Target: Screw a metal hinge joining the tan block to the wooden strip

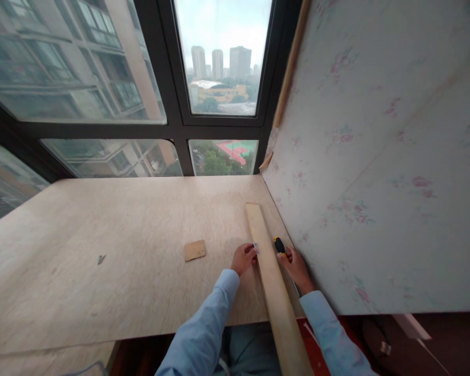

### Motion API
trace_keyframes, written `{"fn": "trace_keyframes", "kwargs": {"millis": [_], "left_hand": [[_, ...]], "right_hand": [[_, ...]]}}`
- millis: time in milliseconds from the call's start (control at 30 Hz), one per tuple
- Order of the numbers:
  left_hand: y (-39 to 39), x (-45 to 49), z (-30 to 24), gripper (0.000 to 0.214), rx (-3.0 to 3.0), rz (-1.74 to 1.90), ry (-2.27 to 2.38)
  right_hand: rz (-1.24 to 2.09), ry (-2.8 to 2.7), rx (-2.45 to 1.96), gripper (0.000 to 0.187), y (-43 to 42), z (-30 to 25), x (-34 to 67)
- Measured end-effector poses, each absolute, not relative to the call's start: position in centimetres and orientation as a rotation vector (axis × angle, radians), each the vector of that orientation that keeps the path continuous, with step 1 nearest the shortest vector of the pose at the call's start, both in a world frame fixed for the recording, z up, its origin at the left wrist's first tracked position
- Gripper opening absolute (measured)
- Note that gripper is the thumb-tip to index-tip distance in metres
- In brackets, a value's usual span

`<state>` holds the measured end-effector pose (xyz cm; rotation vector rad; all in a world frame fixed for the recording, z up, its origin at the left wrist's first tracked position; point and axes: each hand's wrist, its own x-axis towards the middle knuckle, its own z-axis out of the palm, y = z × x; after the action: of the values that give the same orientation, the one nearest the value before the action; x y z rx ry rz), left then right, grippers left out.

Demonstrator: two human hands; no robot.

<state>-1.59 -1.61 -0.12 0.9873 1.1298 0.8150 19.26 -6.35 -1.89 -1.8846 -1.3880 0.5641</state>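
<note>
A long wooden board (272, 271) runs from the middle of the sill past its front edge toward me. My left hand (245, 258) is at the board's left edge, thumb and fingers pinching a small silvery metal piece (256, 247) against it. The piece's exact kind is too small to make out. On the board's other side, my right hand (296, 267) is closed around a screwdriver (279, 245) with a black and yellow handle. The handle's end points away from me, and a thin bit of shaft seems to show below the hand.
The light stone-look sill (141, 219) carries a brown cardboard square (195, 250) and a small grey scrap (101, 259). A floral-papered wall (376, 156) rises close on the right. Dark-framed windows (176, 125) stand behind. Below the front edge, a red surface (312, 347) shows.
</note>
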Motion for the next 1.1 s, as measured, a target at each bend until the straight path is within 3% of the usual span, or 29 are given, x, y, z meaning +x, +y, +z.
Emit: {"fn": "trace_keyframes", "kwargs": {"millis": [400,700,933,1100], "left_hand": [[-2.0,-2.2,-0.3,0.013,0.827,0.886,1.043],[-4.1,-2.6,-1.2,0.017,1.002,0.972,1.081],[-5.0,-3.2,-1.0,0.019,0.767,0.971,0.986],[-6.3,-4.2,-1.1,0.024,0.753,0.972,0.981]], "right_hand": [[0.275,-1.630,-1.841,0.067,-11.1,-0.3,15.4],[0.397,-1.926,-1.979,0.076,-10.6,0.8,11.6],[0.223,-1.963,-2.031,0.058,-9.9,0.1,10.8],[0.180,-2.007,-1.981,0.057,-9.8,-0.9,11.5]]}}
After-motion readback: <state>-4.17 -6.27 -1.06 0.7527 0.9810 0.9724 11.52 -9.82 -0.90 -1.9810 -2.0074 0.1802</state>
